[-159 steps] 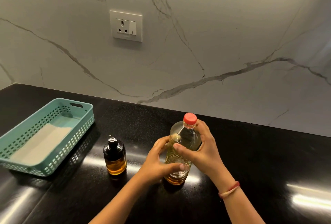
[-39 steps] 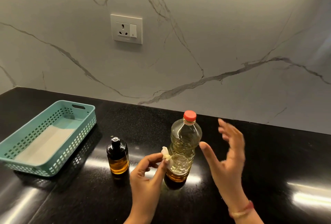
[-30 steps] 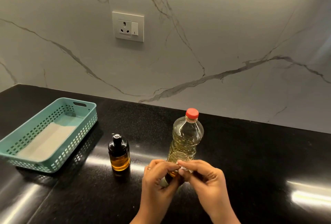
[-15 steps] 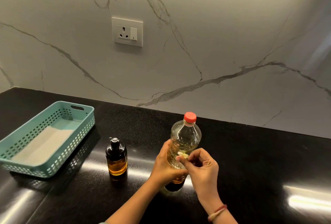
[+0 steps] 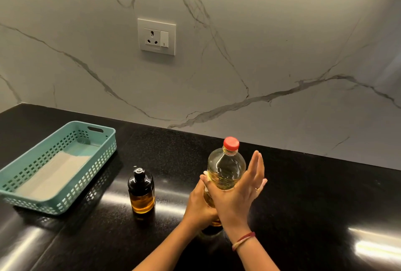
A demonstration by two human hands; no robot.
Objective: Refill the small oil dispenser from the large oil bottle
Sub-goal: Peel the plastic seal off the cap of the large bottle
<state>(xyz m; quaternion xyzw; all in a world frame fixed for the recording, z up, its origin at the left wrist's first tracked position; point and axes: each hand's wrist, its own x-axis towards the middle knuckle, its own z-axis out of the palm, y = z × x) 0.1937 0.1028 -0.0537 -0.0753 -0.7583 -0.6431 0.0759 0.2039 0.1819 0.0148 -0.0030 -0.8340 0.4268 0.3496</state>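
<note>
The large oil bottle [image 5: 225, 168], clear plastic with a red cap and yellow oil, stands upright on the black counter. My left hand [image 5: 200, 203] grips its lower body from the left. My right hand [image 5: 240, 192] lies flat against the bottle's front, fingers straight and pointing up, palm pressed on it. The small oil dispenser [image 5: 141, 190], dark amber glass with a black top and some oil in it, stands upright to the left of the bottle, apart from both hands.
A teal perforated basket [image 5: 65, 140] with a white sheet inside sits at the left of the counter. A marble wall with a socket [image 5: 156, 36] rises behind. Bright light glares on the counter at the right.
My right hand let go of the small white scrap it pinched and now lies flat on the bottle. My left hand has slid lower on the bottle. The bottle and dispenser stay in place.
</note>
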